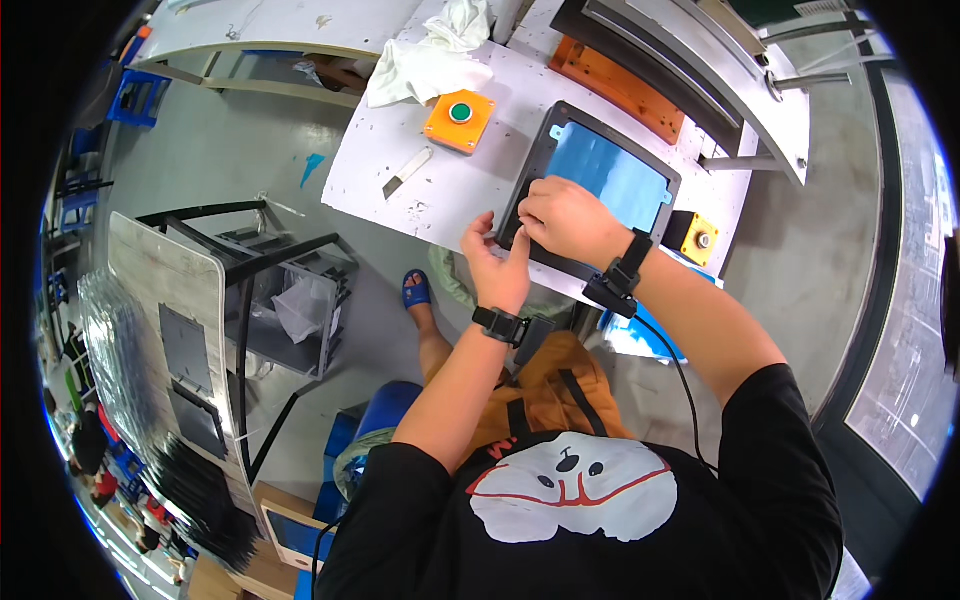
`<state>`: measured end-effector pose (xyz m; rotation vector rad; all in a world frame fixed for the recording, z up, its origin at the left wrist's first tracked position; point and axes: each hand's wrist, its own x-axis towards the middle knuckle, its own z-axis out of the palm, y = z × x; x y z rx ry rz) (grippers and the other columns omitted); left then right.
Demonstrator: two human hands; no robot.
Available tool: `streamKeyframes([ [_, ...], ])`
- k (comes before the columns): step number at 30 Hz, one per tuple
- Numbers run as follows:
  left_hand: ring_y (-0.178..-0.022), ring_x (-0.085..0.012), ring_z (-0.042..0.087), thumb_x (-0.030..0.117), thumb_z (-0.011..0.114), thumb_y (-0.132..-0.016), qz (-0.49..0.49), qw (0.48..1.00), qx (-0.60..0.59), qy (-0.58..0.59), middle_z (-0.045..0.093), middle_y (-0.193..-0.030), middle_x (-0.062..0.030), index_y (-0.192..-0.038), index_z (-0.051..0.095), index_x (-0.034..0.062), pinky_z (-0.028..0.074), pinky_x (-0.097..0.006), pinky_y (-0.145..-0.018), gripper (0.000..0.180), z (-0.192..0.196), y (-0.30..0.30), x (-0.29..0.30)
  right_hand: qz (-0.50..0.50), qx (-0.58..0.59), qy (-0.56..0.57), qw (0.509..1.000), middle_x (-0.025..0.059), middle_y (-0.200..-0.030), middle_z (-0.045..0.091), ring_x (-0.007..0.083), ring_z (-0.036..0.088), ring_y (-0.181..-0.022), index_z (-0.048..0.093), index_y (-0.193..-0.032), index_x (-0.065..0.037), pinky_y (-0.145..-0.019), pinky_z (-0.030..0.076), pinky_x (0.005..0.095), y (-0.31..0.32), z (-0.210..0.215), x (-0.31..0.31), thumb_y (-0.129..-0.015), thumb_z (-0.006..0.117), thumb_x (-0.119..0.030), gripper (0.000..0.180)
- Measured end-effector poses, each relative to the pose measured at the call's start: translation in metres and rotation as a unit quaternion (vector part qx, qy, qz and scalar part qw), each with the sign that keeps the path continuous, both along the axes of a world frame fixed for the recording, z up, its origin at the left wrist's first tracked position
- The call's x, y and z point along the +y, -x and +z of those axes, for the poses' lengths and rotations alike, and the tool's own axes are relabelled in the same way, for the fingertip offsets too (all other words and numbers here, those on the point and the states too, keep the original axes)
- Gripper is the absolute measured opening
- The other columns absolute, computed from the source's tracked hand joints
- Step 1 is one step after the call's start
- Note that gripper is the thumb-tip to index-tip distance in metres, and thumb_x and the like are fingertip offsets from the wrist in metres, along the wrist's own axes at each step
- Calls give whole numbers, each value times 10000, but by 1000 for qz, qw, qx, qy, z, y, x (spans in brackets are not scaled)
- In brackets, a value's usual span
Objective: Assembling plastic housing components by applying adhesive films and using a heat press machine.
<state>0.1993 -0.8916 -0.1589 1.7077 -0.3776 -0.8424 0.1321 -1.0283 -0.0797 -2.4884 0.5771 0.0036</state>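
A black-framed flat panel (515, 200) lies at an angle on the white table, with shiny blue film (610, 178) over its middle. My right hand (575, 222) is over the panel's near left corner, its fingers curled and pinched together. Whatever they may hold is too small or hidden to make out. Just left of it, at the same corner, my left hand (498, 272) is raised with thumb and forefinger apart. Its thumb tip is close to the right fingertips; I cannot tell whether they touch.
Left of the panel are an orange push-button box (440, 130), a utility knife (407, 172) and a white cloth (415, 72). A yellow button box (697, 240) sits to its right. A wooden block (620, 88) and a metal frame stand behind. A cart (165, 260) stands at left.
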Motion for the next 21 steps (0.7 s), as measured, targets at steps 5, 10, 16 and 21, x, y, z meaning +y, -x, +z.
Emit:
streamKeyframes([
  [5,-1044,-234,483,177,750,-797,11,1000,-6,8,463,-1198,-149,-1268,463,1,414,-342,-911,579,-2,1,0,24,58,13,998,102,-825,603,289,591,-869,655,-765,-36,-785,497,390,-7,8,-3,-770,636,-168,133],
  [10,-1021,-232,487,181,759,-791,3,1000,9,-5,468,-1193,-149,-1271,462,7,420,-341,-906,591,3,-2,3,48,80,23,995,112,-831,607,293,592,-880,650,-777,-33,-793,497,394,-9,7,-3,-780,632,-178,147],
  [16,-1039,-196,479,162,768,-791,12,997,81,16,460,-1214,-129,-1304,443,14,440,-335,-877,626,3,-3,14,25,39,17,999,110,-774,570,307,578,-792,622,-755,-32,-713,498,400,-7,1,-2,-765,608,-94,65],
  [21,-992,-124,509,50,691,-859,67,975,167,126,519,-1129,-74,-1293,466,53,447,-229,-817,488,7,-5,33,16,28,3,999,104,-795,583,310,588,-812,619,-775,-22,-713,501,402,-8,5,-1,-773,613,-80,58],
])
